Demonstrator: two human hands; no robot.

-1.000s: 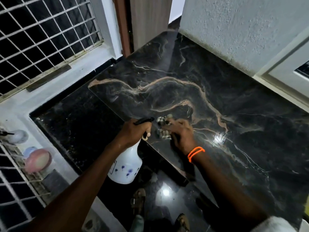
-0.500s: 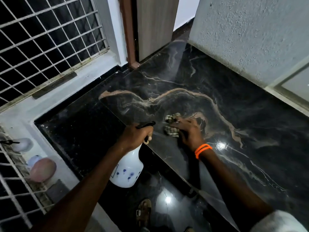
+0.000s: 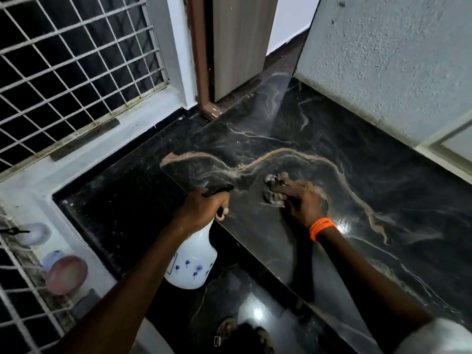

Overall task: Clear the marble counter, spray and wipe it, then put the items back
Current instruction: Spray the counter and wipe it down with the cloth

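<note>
The black marble counter [image 3: 357, 175] with tan veins fills the middle and right. My right hand [image 3: 301, 200], an orange band on its wrist, presses a pale crumpled cloth [image 3: 274, 186] flat on the marble near the front edge. My left hand [image 3: 204, 209] grips the black trigger head of a white spray bottle [image 3: 191, 264] with small blue flowers. The bottle hangs just off the counter's front edge, to the left of the cloth.
A barred window [image 3: 71, 62] with a white sill runs along the left. A wooden door frame [image 3: 200, 54] stands at the back, and a rough grey wall [image 3: 396, 60] borders the counter on the right. Pink and pale round objects [image 3: 66, 274] sit at the lower left. Glossy dark floor lies below.
My right hand has slid the cloth a little further along the marble, away from me. The camera has tilted up toward the door. My left hand still holds the bottle.
</note>
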